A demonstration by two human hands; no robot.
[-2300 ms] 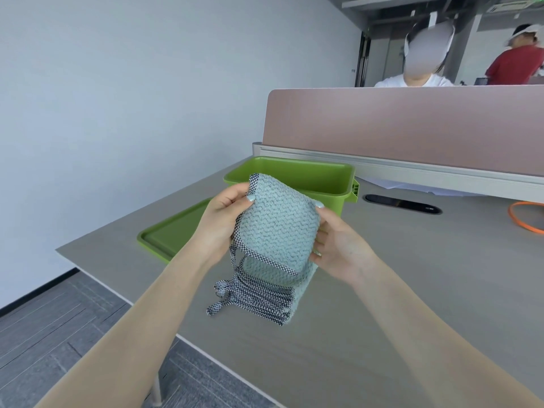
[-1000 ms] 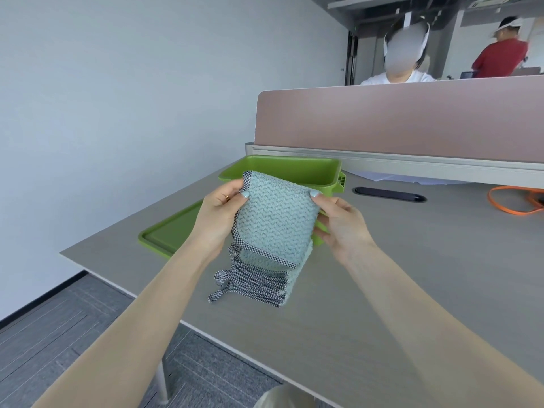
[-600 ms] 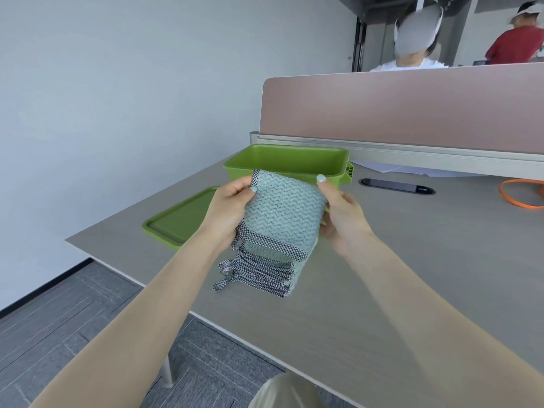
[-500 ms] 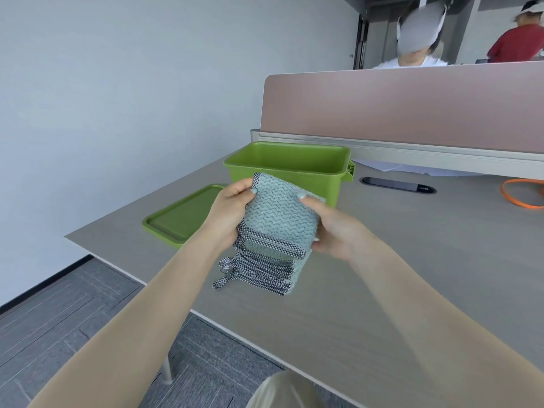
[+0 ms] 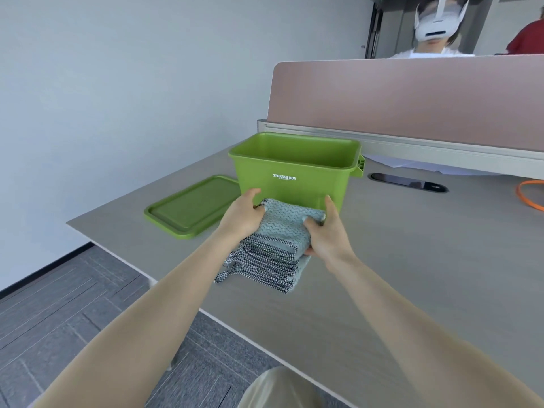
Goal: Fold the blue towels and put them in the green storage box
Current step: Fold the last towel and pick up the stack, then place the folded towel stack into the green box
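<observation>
Both hands, left hand and right hand, grip the top folded blue towel, fingers curled round its side edges. It now lies flat on the towel stack, no longer raised upright, long axis toward the green storage box.

I see a bright room with soft, even light. The white wall is lit smoothly with no glare. Shadows on the table are faint. The picture bends at the edges, so my arms look long and stretched. Far things at the top right look a little fuzzy.
</observation>
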